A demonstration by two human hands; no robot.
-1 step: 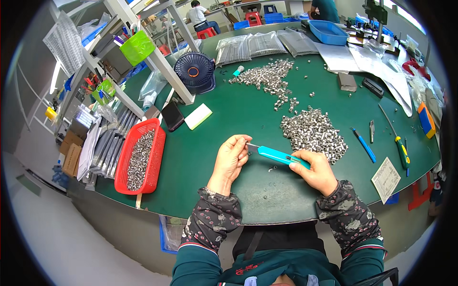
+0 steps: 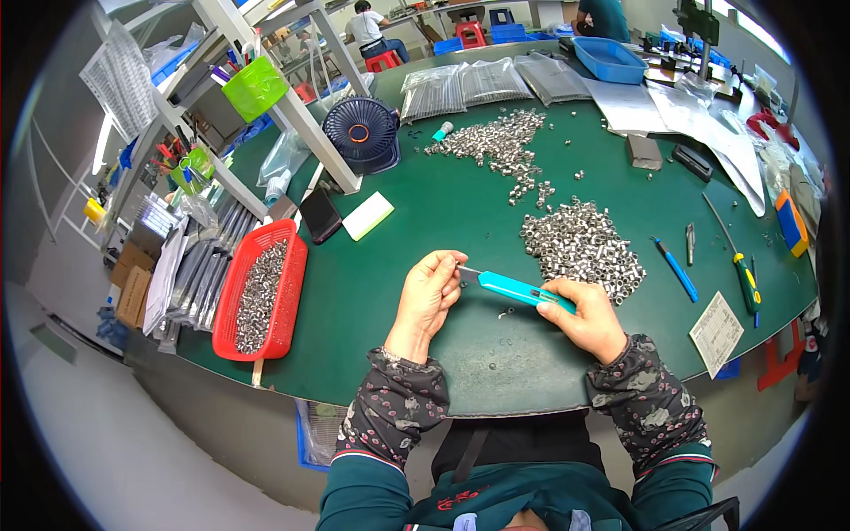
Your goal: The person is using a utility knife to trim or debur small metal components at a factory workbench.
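My right hand [image 2: 586,319] is closed round the turquoise handle of a utility knife [image 2: 513,288], its blade reaching out to the left. At the blade's tip, the thumb and fingertips of my left hand [image 2: 428,296] are pinched together. What they grip is mostly covered by the fingers; it looks like a small metal piece, too small to name surely. Just beyond my right hand lies a heap of short silvery metal sleeves [image 2: 584,248]. A looser pile of the same sleeves [image 2: 496,146] spreads farther back. Tiny scraps [image 2: 506,312] lie on the green tabletop below the knife.
At left stands a red basket [image 2: 297,305] of metal sleeves, near a phone [image 2: 320,215], a pale sticky-note pad [image 2: 368,216] and a fan [image 2: 361,133]. A blue pen-like tool [image 2: 676,269], a screwdriver [image 2: 746,283] and a paper slip [image 2: 716,334] lie at right.
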